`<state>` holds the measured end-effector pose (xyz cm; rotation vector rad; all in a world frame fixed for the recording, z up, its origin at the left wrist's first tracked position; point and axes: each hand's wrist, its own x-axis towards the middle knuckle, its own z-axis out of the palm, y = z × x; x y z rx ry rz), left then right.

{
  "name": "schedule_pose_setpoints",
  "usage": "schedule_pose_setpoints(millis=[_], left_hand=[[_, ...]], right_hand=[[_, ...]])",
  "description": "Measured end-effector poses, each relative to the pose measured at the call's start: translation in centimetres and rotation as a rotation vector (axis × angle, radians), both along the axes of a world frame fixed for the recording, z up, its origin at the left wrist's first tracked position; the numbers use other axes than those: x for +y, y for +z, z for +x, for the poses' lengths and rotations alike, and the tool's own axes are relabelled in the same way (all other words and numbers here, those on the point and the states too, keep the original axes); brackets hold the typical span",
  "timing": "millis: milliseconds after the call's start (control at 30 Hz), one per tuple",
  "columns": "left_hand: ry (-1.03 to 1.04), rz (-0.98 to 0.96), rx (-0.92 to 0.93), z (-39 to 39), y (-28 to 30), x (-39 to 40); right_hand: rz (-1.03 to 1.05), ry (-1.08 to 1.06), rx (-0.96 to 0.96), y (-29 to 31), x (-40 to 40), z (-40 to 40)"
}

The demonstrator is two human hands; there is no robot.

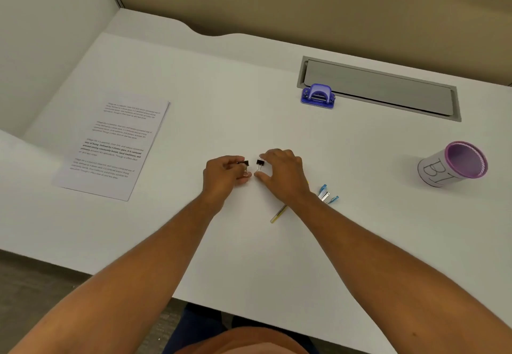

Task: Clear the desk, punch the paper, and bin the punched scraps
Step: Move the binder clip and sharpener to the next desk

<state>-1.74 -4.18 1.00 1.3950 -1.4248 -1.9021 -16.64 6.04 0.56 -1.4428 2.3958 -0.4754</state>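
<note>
Printed paper sheet (112, 150) lies flat on the left of the white desk (249, 243), a bit skewed. Purple hole punch (318, 96) sits far back. Two black binder clips, one (245, 163) and another (260, 163), mid-desk. Cup-style bin (453, 164) stands upright on the right.

White desk (249, 256) bears paper (110, 148), punch (318, 96), cup (451, 164), pens (328, 195)

Both forearms are bare with no sleeves, above dark trousers and an orange top.

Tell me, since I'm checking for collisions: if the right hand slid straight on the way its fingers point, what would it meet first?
The black binder clip at the right hand's fingertips, then probably the left hand.
</note>
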Motion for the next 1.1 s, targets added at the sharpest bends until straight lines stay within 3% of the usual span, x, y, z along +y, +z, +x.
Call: schedule_pose_setpoints(millis=[267,433,600,733,933,1033,1100], left_hand=[[0.041,0.149,0.011,0.5,-1.0,0.1],[0.005,0.152,-0.007,-0.2,-0.8,0.7],[-0.108,0.215,0.095,-0.6,0.3,1.4],[-0.174,0.232,0.156,-0.6,0.8,2.1],[-0.095,0.086,0.086,-0.4,0.9,3.0],[-0.045,0.061,0.033,-0.3,0.9,3.1],[-0.046,0.033,-0.007,-0.1,0.9,3.1]], right_hand=[[-0.085,0.089,-0.055,-0.8,-0.4,-0.2],[-0.21,-0.04,-0.149,-0.4,0.7,0.5],[-0.385,-0.272,-0.436,0.7,0.9,1.5],[-0.38,-0.376,-0.525,0.9,1.1,1.4],[-0.35,-0.414,-0.625,1.6,1.7,1.0],[-0.364,-0.409,-0.588,2.0,2.8,0.1],[-0.309,-0.354,-0.419,2.0,4.0,-0.8]])
